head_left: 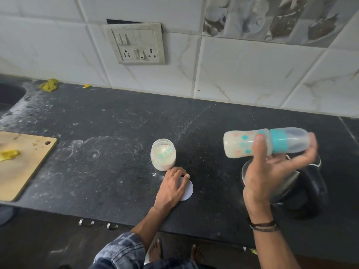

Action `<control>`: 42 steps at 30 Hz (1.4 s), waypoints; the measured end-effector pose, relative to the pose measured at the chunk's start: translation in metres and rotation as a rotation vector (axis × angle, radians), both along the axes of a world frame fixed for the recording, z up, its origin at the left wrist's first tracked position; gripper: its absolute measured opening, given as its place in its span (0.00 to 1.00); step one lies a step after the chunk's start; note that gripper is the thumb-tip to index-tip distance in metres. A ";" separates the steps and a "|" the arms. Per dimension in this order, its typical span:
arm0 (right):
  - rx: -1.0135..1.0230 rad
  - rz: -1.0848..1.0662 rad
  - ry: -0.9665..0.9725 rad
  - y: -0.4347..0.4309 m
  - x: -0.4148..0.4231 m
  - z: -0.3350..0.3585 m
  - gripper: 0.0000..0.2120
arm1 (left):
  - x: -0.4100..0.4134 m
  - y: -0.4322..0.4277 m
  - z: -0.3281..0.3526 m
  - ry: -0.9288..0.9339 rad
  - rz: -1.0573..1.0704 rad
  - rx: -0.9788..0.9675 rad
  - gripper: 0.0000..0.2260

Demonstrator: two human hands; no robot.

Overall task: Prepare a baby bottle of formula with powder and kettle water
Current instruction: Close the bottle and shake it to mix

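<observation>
**Bottle held sideways over kettle, lid under left palm**

Right hand (272,171) raised above black stone countertop (108,133), thumb and fingers clasped around clear plastic baby bottle with teal collar and cap (266,142). Bottle lying near horizontal, capped end to the right, cloudy whitish liquid inside. Directly below it: black electric kettle with steel rim (291,183), partly hidden by the hand. Dark cord bracelets (262,225) at right wrist.

Left hand (172,186) flat, fingers spread, pressing on round white lid (189,189) lying on the counter; not clenched. Just beyond the fingertips, almost touching: small open clear jar of white powder (163,157), pale green scoop inside.

Far left: wooden cutting board (21,167) with yellow scrap (9,154). Wall switch-and-socket plate (136,44) on white tile.
</observation>
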State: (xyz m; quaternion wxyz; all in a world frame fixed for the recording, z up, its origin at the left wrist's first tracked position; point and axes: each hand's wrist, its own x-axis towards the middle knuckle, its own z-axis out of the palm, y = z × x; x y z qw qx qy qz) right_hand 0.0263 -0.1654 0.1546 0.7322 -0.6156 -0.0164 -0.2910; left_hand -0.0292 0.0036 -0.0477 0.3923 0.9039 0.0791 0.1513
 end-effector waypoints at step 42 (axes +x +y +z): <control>-0.056 0.005 -0.088 0.000 -0.001 0.004 0.40 | 0.002 0.001 -0.008 -0.006 0.000 -0.020 0.08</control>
